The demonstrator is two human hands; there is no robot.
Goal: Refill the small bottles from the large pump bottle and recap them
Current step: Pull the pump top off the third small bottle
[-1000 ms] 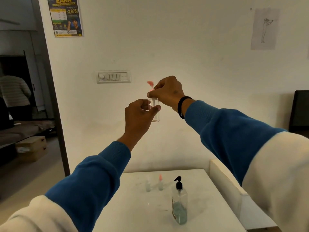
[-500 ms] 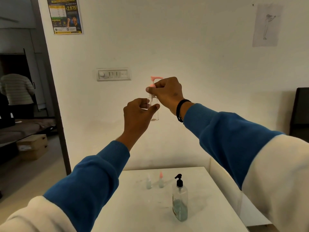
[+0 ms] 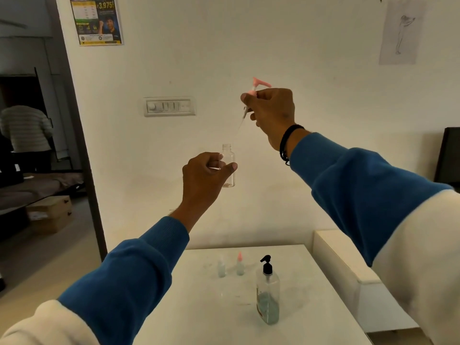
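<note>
My left hand [image 3: 204,175] grips a small clear bottle [image 3: 228,168] held up in front of the wall, upright, its neck uncapped. Up and to the right, my right hand [image 3: 271,113] pinches the pink pump cap [image 3: 258,84], whose thin dip tube [image 3: 242,120] hangs clear above the bottle. Down on the white table [image 3: 199,307] stands the large pump bottle [image 3: 267,295] with a black pump and some bluish liquid at the bottom. Behind it stand two small bottles: one with a clear top [image 3: 221,267] and one with a pink cap [image 3: 239,263].
A white ledge [image 3: 348,270] runs along the table's right side. A switch plate [image 3: 169,106] is on the wall behind my hands. At the left an open doorway shows a person [image 3: 25,130] and cardboard boxes [image 3: 49,212] on the floor. A dark screen [image 3: 448,155] stands at far right.
My right hand has lifted the pink pump cap up and right, out of the small bottle. The dip tube has come free of the neck. My left hand still holds the bottle.
</note>
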